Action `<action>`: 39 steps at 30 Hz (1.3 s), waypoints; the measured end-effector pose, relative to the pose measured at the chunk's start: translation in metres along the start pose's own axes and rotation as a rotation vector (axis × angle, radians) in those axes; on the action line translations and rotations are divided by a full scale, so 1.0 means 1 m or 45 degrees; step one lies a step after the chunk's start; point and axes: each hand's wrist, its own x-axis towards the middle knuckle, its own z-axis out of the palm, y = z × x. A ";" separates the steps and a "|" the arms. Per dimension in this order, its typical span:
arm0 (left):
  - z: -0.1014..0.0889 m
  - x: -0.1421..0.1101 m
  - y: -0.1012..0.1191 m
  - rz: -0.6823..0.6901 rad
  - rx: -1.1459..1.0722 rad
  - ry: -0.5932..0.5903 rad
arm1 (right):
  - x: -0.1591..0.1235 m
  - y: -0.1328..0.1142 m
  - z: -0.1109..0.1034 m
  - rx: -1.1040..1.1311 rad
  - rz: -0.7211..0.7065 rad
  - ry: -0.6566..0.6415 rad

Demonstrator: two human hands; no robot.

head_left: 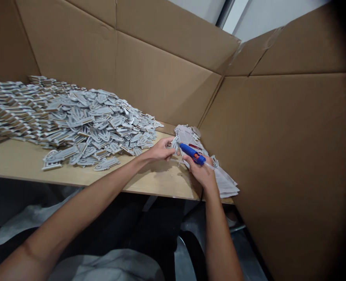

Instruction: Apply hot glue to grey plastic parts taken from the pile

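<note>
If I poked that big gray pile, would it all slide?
Probably only the edge would slip: the flat gray pieces lie loosely heaped on the wooden table. They seem stiff and light; the one in the left hand keeps its shape.

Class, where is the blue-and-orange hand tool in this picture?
Right of centre in the head view, the tool sits in the right hand, its tip beside the grey piece held in the left hand.

Tall brown corrugated cardboard panels (167,70) box in a pale wooden table (158,181), with a smooth white wall (255,15) rising behind them.
</note>
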 end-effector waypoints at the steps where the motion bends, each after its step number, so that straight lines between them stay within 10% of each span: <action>1: 0.000 0.000 0.000 -0.006 -0.002 0.002 | 0.000 0.000 0.000 0.000 0.003 0.000; 39: -0.007 -0.002 -0.001 -0.153 0.073 -0.096 | -0.004 -0.022 -0.007 -0.171 -0.214 -0.193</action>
